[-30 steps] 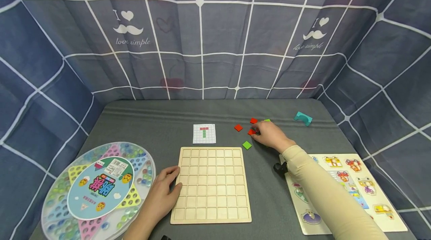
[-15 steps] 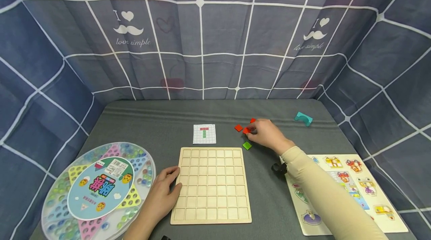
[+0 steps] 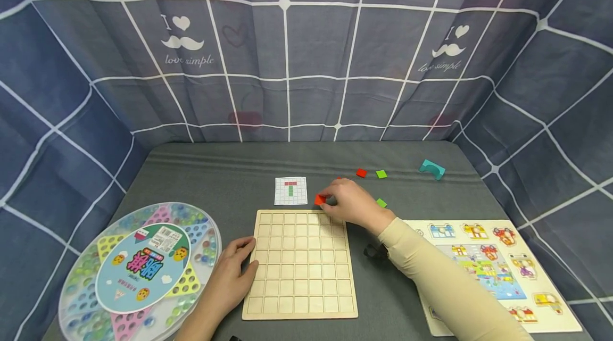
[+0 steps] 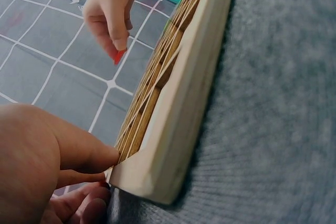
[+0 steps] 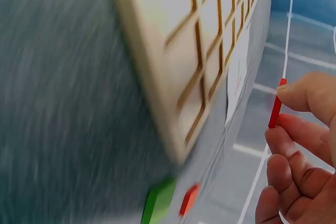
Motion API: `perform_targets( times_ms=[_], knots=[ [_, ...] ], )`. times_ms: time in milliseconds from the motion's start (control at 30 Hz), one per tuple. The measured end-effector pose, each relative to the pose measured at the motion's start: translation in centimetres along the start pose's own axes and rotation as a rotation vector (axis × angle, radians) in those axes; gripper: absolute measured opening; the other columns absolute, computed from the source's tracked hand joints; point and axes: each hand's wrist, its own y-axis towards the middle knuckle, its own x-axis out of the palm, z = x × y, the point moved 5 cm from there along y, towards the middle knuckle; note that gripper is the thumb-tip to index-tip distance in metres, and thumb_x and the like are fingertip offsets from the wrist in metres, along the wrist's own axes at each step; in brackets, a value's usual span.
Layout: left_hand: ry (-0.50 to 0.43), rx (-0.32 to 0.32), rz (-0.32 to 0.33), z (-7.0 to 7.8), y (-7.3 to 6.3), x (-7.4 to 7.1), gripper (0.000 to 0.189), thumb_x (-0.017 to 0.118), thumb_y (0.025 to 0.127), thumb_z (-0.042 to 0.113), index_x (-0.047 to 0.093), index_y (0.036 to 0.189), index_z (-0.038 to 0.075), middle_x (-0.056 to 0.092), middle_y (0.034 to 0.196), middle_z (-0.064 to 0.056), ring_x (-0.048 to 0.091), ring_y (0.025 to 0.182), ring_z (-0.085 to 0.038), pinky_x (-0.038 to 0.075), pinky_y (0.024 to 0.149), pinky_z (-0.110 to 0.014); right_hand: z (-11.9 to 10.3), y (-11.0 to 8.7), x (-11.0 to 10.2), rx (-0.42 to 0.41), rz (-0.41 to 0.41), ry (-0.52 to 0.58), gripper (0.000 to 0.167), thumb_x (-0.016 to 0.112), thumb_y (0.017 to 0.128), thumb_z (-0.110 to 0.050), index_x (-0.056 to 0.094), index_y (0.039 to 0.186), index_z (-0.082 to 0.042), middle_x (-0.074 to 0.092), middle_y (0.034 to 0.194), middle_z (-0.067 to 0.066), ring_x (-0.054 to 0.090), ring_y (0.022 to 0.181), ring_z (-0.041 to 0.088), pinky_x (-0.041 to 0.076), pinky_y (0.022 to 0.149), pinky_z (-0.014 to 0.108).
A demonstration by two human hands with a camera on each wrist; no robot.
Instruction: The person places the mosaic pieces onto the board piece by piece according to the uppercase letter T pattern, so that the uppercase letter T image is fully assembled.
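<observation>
My right hand pinches a small square red tile between thumb and fingers, just above the far right corner of a wooden grid board. In the right wrist view the red tile appears edge-on at the fingertips. My left hand holds the board's left edge, thumb and fingertips at the rim. Beyond the board lies a white card printed with a red and green T on a grid. Another red tile and two green tiles, one farther and one nearer, lie right of it.
At left sits a round marble game board with a colourful label. A picture puzzle board lies at right, partly under the right sleeve. A teal arch block is at the back right. Checked curtains enclose the table.
My right hand has picked up a red tile and carried it left and nearer, to the board's far edge. Tiles it covered now show. The left hand stays at the board.
</observation>
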Motion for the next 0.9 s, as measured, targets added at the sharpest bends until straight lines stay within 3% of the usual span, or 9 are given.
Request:
perform_targets(
  times_ms=[233, 433, 900],
  knots=[
    [-0.005, -0.011, -0.010, 0.0, 0.0, 0.0, 0.049, 0.069, 0.092, 0.012, 0.056, 0.138, -0.003, 0.052, 0.139, -0.012, 0.049, 0.126, -0.034, 0.044, 0.097, -0.052, -2.9, 0.3, 1.8, -0.042, -0.030, 0.007, 0.020, 0.073, 0.083, -0.020, 0.079, 0.102, -0.018, 0.064, 0.087, -0.007, 0.053, 0.077, 0.008, 0.045, 0.063, 0.024],
    [-0.005, -0.016, -0.014, 0.0, 0.0, 0.0, 0.050, 0.069, 0.092, 0.012, 0.056, 0.138, -0.002, 0.052, 0.140, -0.011, 0.048, 0.127, -0.033, 0.043, 0.097, -0.052, -4.9, 0.4, 3.3, -0.118, -0.041, -0.002, 0.017, 0.073, 0.084, -0.023, 0.079, 0.099, -0.017, 0.066, 0.086, -0.007, 0.056, 0.080, 0.010, 0.047, 0.071, 0.024],
    [-0.001, -0.014, -0.012, -0.1, 0.0, 0.1, 0.050, 0.070, 0.092, 0.013, 0.056, 0.138, -0.002, 0.052, 0.139, -0.010, 0.049, 0.127, -0.033, 0.044, 0.097, -0.051, -6.8, 0.7, 5.1, -0.173, -0.091, 0.020, 0.014, 0.075, 0.082, -0.020, 0.080, 0.095, -0.016, 0.067, 0.086, -0.009, 0.059, 0.080, 0.006, 0.049, 0.075, 0.024]
  ],
)
